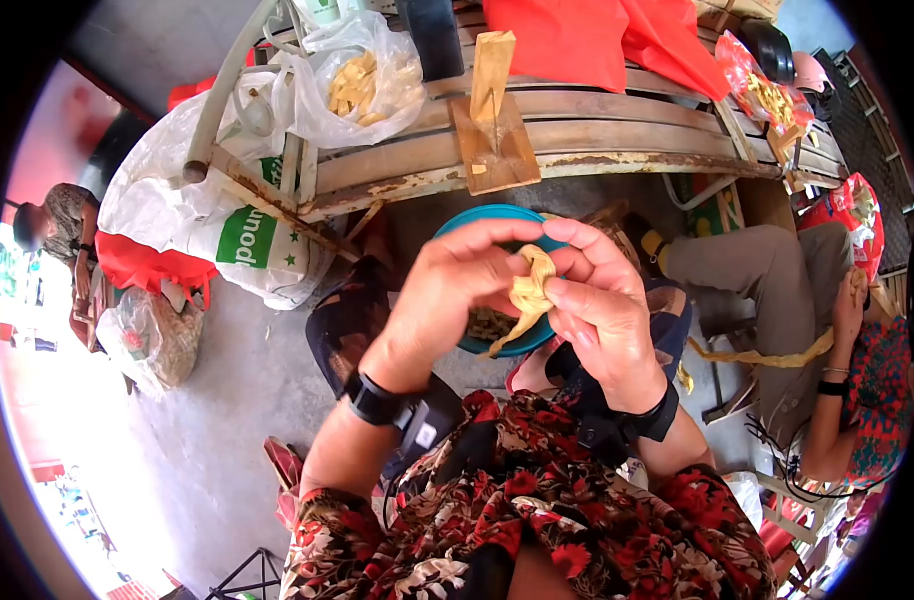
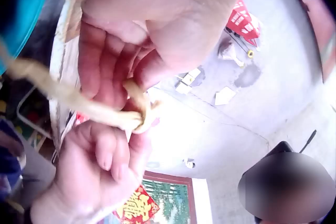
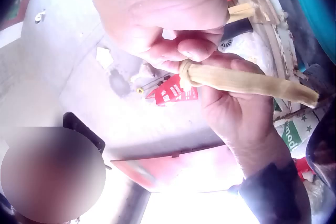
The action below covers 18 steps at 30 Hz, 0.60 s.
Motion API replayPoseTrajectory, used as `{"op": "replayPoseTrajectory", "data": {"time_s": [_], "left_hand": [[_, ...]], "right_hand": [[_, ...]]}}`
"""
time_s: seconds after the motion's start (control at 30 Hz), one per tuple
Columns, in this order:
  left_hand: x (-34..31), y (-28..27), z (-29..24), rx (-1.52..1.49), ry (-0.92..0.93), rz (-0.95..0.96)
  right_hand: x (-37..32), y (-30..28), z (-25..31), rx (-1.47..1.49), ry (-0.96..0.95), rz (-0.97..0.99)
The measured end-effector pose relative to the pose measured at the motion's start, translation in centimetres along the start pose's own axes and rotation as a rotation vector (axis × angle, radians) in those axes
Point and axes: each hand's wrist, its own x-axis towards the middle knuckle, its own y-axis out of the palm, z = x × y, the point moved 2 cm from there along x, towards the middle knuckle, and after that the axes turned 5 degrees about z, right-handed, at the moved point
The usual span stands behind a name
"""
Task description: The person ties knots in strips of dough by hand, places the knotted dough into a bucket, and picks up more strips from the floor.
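A pale yellow folded strip [image 1: 532, 290] is held between both hands above a teal basin [image 1: 485, 212], one end hanging down. The left hand [image 1: 442, 285] pinches it from the left, the right hand [image 1: 607, 315] from the right with thumb and fingers. In the left wrist view the strip [image 2: 68, 95] runs to a small loop by the fingertips of the left hand [image 2: 152, 29] and the right hand [image 2: 94, 166]. The right wrist view shows the strip [image 3: 252, 83] wrapped at one end, between the right hand [image 3: 163, 14] and the left hand [image 3: 241, 113].
Behind the basin stands a slatted bench [image 1: 597, 135] with a wooden block stand [image 1: 495, 150], a plastic bag of yellow pieces [image 1: 357, 85] and red cloth [image 1: 567, 40]. White sacks [image 1: 177, 205] lie at left. Another person [image 1: 837, 400] sits at right, holding a long strip.
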Motion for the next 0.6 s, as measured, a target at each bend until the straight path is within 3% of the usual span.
{"op": "replayPoseTrajectory", "data": {"time_s": [0.07,0.17,0.3,0.33,0.47,0.5,0.53,0.6], "left_hand": [[0.0,-0.1,1.4,-0.174,-0.009,0.022],[-0.5,-0.2,1.8,-0.385,-0.193,0.246],[-0.2,-0.3,2.6,-0.406,-0.101,0.267],[-0.4,0.1,2.2,-0.290,-0.123,0.113],[-1.3,0.9,-0.2,0.216,-0.161,-0.063],[-1.2,0.8,0.1,0.268,-0.080,-0.062],[-1.2,0.5,0.8,0.320,0.004,-0.061],[-2.1,-0.2,0.0,0.322,0.127,-0.022]], "right_hand": [[0.1,0.2,0.2,-0.112,-0.071,-0.037],[0.1,-0.2,-0.2,-0.268,-0.102,-0.053],[0.0,0.7,-0.3,-0.328,-0.208,-0.052],[-0.2,0.4,-0.3,-0.454,-0.179,-0.100],[-0.8,0.2,0.8,-0.747,0.097,-0.078],[-0.8,0.3,0.6,-0.834,0.184,-0.078],[-0.6,-0.1,0.3,-0.881,0.134,-0.088],[-1.6,-0.2,1.3,-0.587,0.126,-0.110]]}}
